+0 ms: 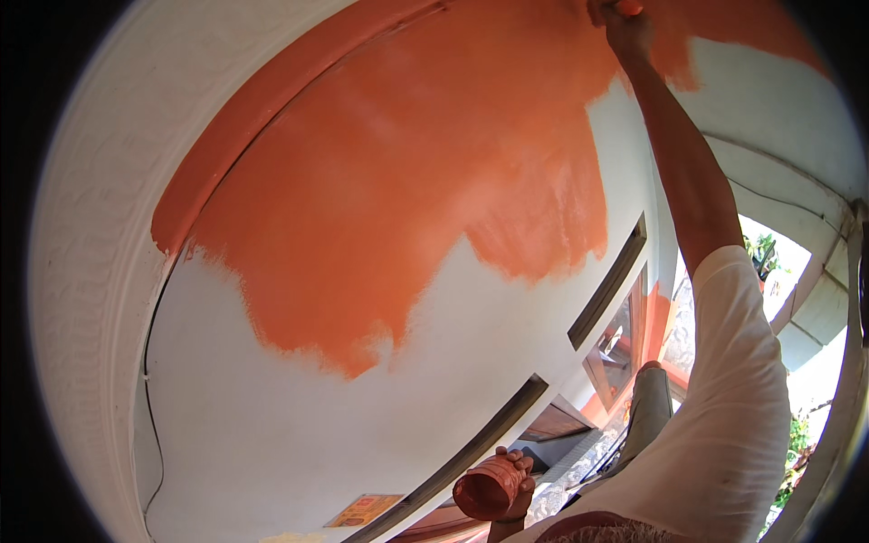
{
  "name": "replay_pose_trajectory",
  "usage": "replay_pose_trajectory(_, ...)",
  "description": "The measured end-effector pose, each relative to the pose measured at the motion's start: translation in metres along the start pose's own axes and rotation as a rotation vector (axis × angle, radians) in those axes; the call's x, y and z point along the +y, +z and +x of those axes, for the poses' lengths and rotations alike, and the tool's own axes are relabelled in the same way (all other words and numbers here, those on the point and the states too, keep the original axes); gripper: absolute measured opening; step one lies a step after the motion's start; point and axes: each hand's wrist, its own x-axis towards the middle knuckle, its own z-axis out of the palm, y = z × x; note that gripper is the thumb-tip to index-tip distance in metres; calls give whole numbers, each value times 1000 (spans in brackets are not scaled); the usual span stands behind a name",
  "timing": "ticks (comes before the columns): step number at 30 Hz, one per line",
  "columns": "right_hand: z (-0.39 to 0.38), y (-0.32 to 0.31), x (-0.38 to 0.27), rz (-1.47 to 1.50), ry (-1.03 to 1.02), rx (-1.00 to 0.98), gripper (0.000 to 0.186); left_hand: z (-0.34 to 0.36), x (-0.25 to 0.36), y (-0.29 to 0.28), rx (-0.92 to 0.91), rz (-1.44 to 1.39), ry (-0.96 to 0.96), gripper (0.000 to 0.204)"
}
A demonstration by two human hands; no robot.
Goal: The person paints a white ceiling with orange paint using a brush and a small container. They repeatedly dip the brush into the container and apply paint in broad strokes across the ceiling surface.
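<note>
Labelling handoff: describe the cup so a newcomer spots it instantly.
From the big orange paint patch, drop to bottom centre, past the lower dark strip. There the left hand holds the cup: round, orange-smeared, open mouth facing the camera, the only round container in view.

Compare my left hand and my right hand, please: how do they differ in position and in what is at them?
Position: the left hand is low in the picture, while the right hand is raised at its top edge.
Contents: the left hand grips a paint-smeared cup; the right hand has a small orange thing at it, too cut off to identify.
Shared: both hands are bare.
</note>
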Motion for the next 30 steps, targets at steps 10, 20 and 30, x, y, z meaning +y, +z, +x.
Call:
replay_pose_trajectory(10, -222, 66, -291, 670, -286, -876, 11, 28, -10, 9, 0, 35, -13, 67)
replay_pose_trajectory(20, 27, -12, 20, 459, -261, -105, 9, 27, -7, -6, -14, -53, -73, 66)
replay_pose_trajectory(30, -321, 102, -321, 110, -674, -445, 25, -10, -3, -3, 29, -57, 34, 62)
